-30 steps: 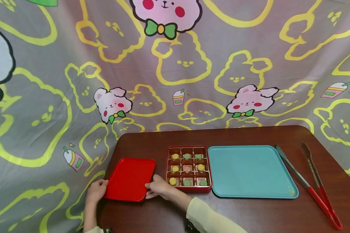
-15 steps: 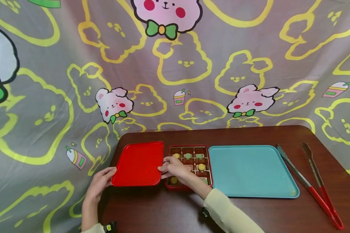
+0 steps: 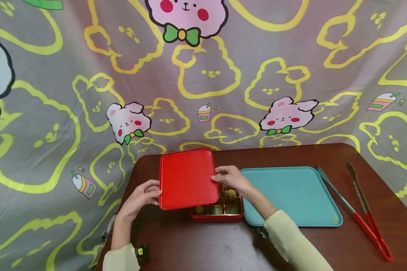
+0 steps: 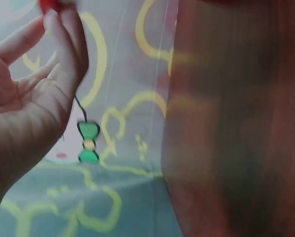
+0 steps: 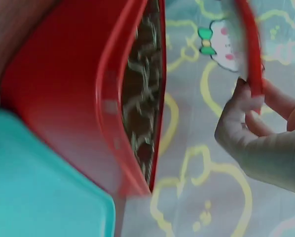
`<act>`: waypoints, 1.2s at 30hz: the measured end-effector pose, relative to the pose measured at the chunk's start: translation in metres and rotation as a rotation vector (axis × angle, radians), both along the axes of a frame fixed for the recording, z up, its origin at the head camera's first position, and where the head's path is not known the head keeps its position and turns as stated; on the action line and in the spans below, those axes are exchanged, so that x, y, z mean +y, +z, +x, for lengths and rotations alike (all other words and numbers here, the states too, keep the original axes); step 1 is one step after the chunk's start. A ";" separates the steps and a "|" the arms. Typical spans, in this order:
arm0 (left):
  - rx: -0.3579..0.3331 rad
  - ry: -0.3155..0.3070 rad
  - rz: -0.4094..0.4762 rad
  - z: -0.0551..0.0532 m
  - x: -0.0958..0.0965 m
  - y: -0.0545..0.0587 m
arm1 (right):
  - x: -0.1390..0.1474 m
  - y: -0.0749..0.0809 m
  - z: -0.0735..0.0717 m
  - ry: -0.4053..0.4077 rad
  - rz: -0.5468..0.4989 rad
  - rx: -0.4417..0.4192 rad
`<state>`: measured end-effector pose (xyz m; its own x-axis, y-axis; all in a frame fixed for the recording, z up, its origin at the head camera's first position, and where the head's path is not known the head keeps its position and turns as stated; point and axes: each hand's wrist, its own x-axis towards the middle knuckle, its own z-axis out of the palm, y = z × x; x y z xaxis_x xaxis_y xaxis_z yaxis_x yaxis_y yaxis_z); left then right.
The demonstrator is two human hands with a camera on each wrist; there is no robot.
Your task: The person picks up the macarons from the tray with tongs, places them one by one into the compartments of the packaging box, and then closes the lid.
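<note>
A square red box lid (image 3: 188, 178) is held up between both hands, tilted, in the head view. My left hand (image 3: 139, 199) pinches its left edge, and my right hand (image 3: 234, 180) pinches the right edge. Below and partly behind the lid stands the red box (image 3: 217, 218), with small yellow and green round sweets (image 3: 231, 193) in its compartments; the lid hides much of it. The right wrist view shows the lid (image 5: 253, 54) above the open box (image 5: 63, 98), apart from it. In the left wrist view only a red corner shows at the left fingertips (image 4: 51, 19).
A turquoise tray (image 3: 291, 195) lies just right of the box. Long metal tongs with red handles (image 3: 369, 229) lie beyond it, spread apart. All rest on a dark wooden table (image 3: 190, 248), with a patterned cloth (image 3: 224, 75) hanging behind and at the sides.
Both hands have raised the lid and carried it rightward from the table's left side. It now overlaps the box in the head view, covering most of the compartments.
</note>
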<state>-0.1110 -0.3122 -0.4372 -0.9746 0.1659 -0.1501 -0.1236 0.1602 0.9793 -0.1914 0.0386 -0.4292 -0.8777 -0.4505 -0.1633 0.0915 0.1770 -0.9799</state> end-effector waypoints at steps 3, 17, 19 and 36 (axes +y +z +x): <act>0.057 0.034 -0.084 -0.008 0.017 0.005 | 0.013 0.003 -0.004 -0.042 0.045 0.082; 0.301 0.417 -0.087 -0.027 0.083 0.018 | 0.044 0.017 -0.002 -0.163 -0.208 0.051; 0.317 0.441 -0.046 -0.028 0.089 0.019 | 0.045 0.019 0.000 -0.208 -0.233 0.026; 0.265 0.441 -0.013 -0.021 0.123 0.016 | 0.051 0.006 0.015 -0.393 -0.033 0.184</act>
<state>-0.1318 -0.1891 -0.4210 -0.9563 -0.2699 0.1126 0.0705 0.1610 0.9844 -0.1764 0.0900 -0.4230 -0.9967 -0.0788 0.0208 -0.0311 0.1320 -0.9908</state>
